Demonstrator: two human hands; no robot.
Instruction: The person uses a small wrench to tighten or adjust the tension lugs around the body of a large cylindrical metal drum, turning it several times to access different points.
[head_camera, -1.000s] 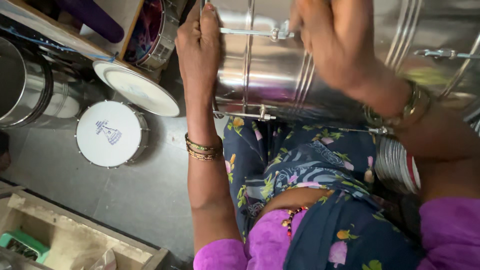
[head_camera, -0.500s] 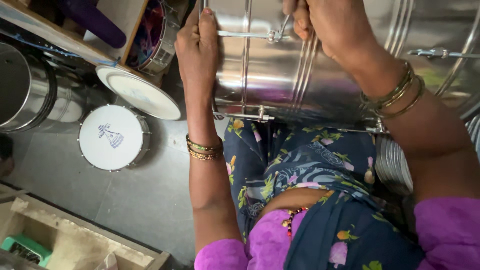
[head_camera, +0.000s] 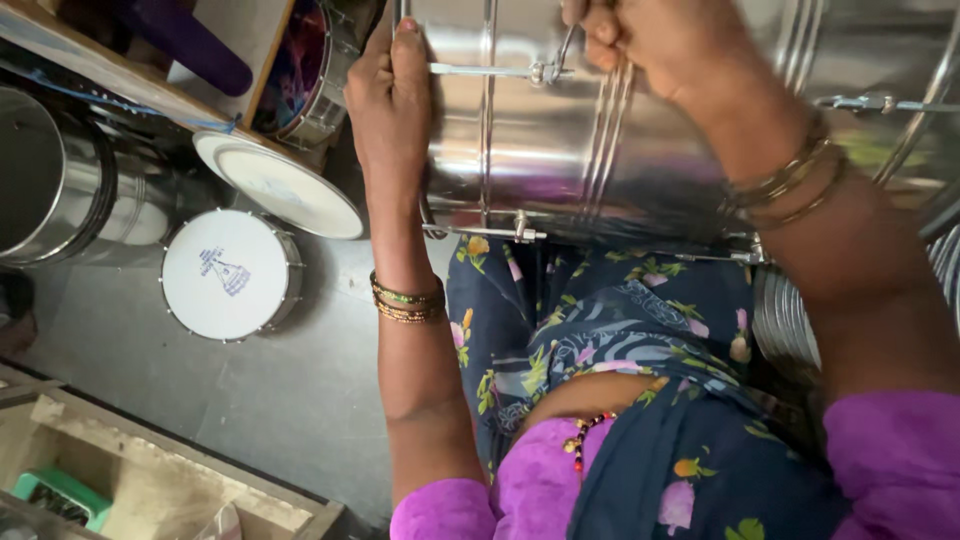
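Observation:
A large shiny steel drum shell (head_camera: 560, 150) lies on its side across my lap, with thin metal tension rods running along it. My left hand (head_camera: 392, 95) presses flat against the shell's left end, fingers around the end of a tension rod (head_camera: 480, 70). My right hand (head_camera: 660, 40) is closed at the top of the shell, next to the rod's hook fitting (head_camera: 552, 68). What the right fingers grip is hidden. Bangles sit on both wrists.
A small white-headed drum (head_camera: 228, 274) stands on the grey floor at left, with a white drum head (head_camera: 280, 185) leaning behind it. Steel shells (head_camera: 60, 180) sit at far left. A wooden crate (head_camera: 150, 470) occupies the lower left, wooden shelving (head_camera: 110, 70) the upper left.
My right hand has moved left and upward along the shell to the rod's hook fitting and closed into a fist. The left hand has stayed on the shell's left end.

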